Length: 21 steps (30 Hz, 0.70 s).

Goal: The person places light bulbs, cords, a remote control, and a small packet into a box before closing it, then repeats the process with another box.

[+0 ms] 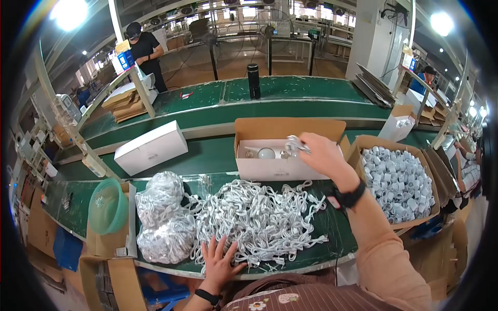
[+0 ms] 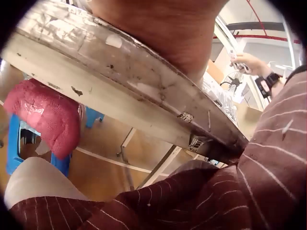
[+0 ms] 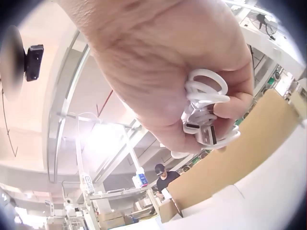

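Observation:
My right hand (image 1: 326, 155) grips a coiled white USB cable (image 3: 207, 91) above the open carton (image 1: 290, 168); its metal plug shows in the right wrist view. Inside that carton are a round white bulb-like piece (image 1: 266, 153) and other small shiny pieces. My left hand (image 1: 219, 262), fingers spread, rests at the front edge of a heap of coiled white cables (image 1: 254, 217). In the left wrist view the fingers are out of frame. Two clear plastic bags of cables (image 1: 165, 236) lie left of the heap.
A box of white cylindrical pieces (image 1: 399, 181) stands at the right. At the left are a closed white box (image 1: 150, 147) and a green basket (image 1: 108, 207). A black bottle (image 1: 253, 82) stands on the far green bench (image 1: 306, 89). Another person (image 1: 148, 52) stands behind it.

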Tool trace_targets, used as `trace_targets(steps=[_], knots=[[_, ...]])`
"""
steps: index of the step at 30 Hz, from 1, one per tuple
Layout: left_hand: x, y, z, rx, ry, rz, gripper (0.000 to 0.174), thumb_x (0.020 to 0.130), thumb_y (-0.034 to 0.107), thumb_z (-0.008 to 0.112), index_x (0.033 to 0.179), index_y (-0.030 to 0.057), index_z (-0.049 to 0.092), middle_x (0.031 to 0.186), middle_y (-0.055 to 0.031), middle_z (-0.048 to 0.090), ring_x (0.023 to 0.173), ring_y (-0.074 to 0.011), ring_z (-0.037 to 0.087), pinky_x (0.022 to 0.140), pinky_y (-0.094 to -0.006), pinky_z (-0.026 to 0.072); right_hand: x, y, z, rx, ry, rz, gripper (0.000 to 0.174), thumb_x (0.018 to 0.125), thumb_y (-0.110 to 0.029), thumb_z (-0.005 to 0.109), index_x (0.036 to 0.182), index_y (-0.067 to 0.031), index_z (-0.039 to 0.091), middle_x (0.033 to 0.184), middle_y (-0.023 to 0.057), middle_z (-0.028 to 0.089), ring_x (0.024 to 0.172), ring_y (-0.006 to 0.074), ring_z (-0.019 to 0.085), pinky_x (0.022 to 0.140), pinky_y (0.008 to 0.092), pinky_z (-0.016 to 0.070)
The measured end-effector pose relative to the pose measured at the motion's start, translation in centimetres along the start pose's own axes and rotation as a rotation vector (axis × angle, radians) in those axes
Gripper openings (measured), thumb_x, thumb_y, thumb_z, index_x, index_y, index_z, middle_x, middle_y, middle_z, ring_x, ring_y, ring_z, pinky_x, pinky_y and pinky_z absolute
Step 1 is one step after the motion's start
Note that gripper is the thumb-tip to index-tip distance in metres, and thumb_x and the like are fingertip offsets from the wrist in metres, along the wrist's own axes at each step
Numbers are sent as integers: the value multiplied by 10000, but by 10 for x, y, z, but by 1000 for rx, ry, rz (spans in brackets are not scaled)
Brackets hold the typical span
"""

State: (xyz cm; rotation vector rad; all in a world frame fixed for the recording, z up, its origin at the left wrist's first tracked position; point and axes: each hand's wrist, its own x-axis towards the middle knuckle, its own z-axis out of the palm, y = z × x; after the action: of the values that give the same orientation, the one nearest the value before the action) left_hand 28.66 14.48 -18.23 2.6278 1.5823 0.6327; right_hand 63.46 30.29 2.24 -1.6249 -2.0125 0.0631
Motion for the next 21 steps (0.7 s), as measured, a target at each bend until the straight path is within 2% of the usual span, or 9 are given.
trace_targets(steps=[2,4,5,7,10,13,16,18,21], knots=[[1,0,-1,-2,-8,-8,744,613,543,787,1240,185,607,1400,-135,422,1351,-410,296,1091,-644,165,38,-4,22,-20,-61,-6,241,789,-197,579,980,-57,621,955,171,647,920,360,612,782,446,483],[1,-1,-1,-4,13,7,733,617,543,784,1237,194,609,1393,-131,430,1348,-405,301,1088,-648,166,66,1,47,-82,-232,-126,270,769,-173,613,1017,-68,636,974,160,652,949,335,614,807,433,483],[1,-2,-1,-11,15,6,725,617,540,785,1236,204,610,1381,-130,439,1337,-404,315,1086,-651,168,72,5,53,-85,-234,-128,270,769,-173,613,1017,-68,636,974,160,652,949,335,614,807,433,483],[2,-2,-3,-19,-8,-5,726,615,540,787,1236,208,610,1374,-130,443,1330,-404,322,1085,-652,171,81,12,63,-61,-440,-184,314,748,-120,639,1057,-69,650,993,148,656,968,322,614,833,417,483],[2,-4,-1,-30,-32,-7,725,603,534,797,1226,212,613,1343,-133,460,1305,-406,344,1076,-661,181,89,32,62,55,-516,-186,349,731,-71,654,1079,-74,662,1016,136,659,994,318,610,847,403,484],[0,-5,0,-45,-37,-12,726,580,515,816,1200,194,618,1307,-136,468,1293,-414,349,1067,-674,180,84,44,44,-24,-626,-93,343,738,-28,625,1076,-73,667,1064,144,651,1021,324,600,865,392,480],[-3,-6,3,-60,-36,-36,683,611,527,793,1209,239,634,1329,-99,481,1297,-394,369,1064,-668,174,72,63,35,-87,-643,-73,389,732,19,596,1105,-70,660,1081,151,648,1039,326,594,875,391,476],[-2,-7,3,-58,-33,-21,697,599,528,799,1207,229,635,1329,-99,480,1301,-393,363,1070,-665,169,67,72,25,-74,-641,-43,408,728,37,584,1115,-67,658,1084,156,647,1044,328,593,881,394,474],[-1,-4,1,0,-50,-3,734,582,508,813,1199,165,612,1323,-149,442,1302,-428,336,1074,-671,179,61,79,10,-73,-638,-1,436,720,60,570,1128,-65,655,1090,157,646,1053,326,591,889,396,472]])
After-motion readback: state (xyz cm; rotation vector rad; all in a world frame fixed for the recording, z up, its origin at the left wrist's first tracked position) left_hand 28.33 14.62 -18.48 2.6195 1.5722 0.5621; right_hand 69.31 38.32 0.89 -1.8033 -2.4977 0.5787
